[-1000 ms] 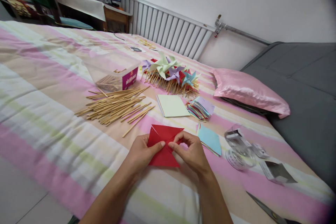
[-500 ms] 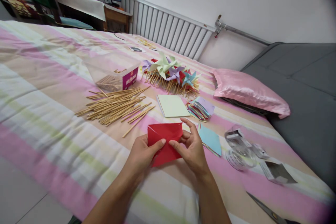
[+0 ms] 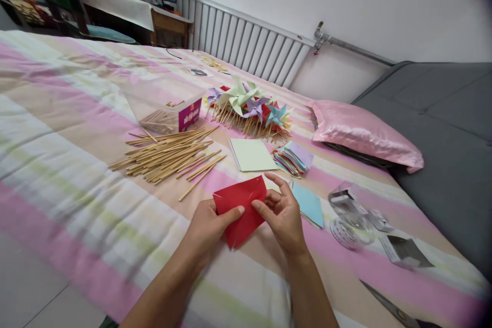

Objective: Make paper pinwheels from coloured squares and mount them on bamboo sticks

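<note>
A square of red paper [image 3: 240,192] with slits at its corners is held up between my two hands, tilted. My left hand [image 3: 213,220] grips its left side, thumb flat on the front and fingers behind. On the right side my right hand [image 3: 282,215] pinches the paper with the thumb in front, its index finger raised off near the upper corner. Just beyond the paper lie a pale green paper stack [image 3: 252,155], a fanned pile of coloured paper [image 3: 294,159] and a light blue paper stack [image 3: 308,204].
Wooden sticks [image 3: 172,156] lie loose at left, by a clear plastic box [image 3: 165,107] of sticks. Finished paper pinwheels [image 3: 249,102] lie behind. At right are a clear jar [image 3: 351,230], a small open box [image 3: 405,251], scissors [image 3: 395,310] and a pink pillow [image 3: 365,130].
The red paper has turned slightly anticlockwise in my hands, its right upper corner rising. My right thumb has shifted a little up and right.
</note>
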Tool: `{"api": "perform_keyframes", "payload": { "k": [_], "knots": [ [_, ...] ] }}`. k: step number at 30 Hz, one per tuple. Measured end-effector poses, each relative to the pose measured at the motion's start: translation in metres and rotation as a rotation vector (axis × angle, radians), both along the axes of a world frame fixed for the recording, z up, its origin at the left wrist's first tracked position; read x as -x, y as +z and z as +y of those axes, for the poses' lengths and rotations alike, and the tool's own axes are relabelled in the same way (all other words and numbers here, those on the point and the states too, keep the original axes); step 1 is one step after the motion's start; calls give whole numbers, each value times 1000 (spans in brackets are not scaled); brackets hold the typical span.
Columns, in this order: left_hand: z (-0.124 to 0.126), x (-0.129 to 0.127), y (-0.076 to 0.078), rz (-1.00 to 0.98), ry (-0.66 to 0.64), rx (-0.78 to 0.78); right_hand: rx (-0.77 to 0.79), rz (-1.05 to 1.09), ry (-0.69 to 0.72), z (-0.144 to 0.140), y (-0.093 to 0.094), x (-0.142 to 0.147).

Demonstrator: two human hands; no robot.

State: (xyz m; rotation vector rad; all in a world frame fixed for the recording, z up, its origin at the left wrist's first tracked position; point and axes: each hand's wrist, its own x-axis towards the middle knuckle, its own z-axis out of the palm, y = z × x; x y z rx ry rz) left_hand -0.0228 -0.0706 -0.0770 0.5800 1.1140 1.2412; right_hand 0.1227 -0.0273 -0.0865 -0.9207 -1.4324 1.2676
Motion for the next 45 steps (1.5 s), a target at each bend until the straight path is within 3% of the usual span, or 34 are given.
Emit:
{"api": "perform_keyframes", "payload": {
  "k": [11,19,26,32,34,45],
  "knots": [
    [0,0,1,-19,-16,10,9,51,-124,3,-1,-2],
    [-2,3,2,-130,64,23,-157,26,-275,0,5,-6],
    [4,10,3,-232,199,46,-259,-19,-171,-8,8,-16],
    [6,12,1,-269,282,33,-177,-168,185,-11,12,-16],
    [6,13,0,-278,277,25,-139,-230,242,-12,13,-11],
    [4,9,1,-227,193,-9,-92,-193,169,-11,5,6]
  ]
}}
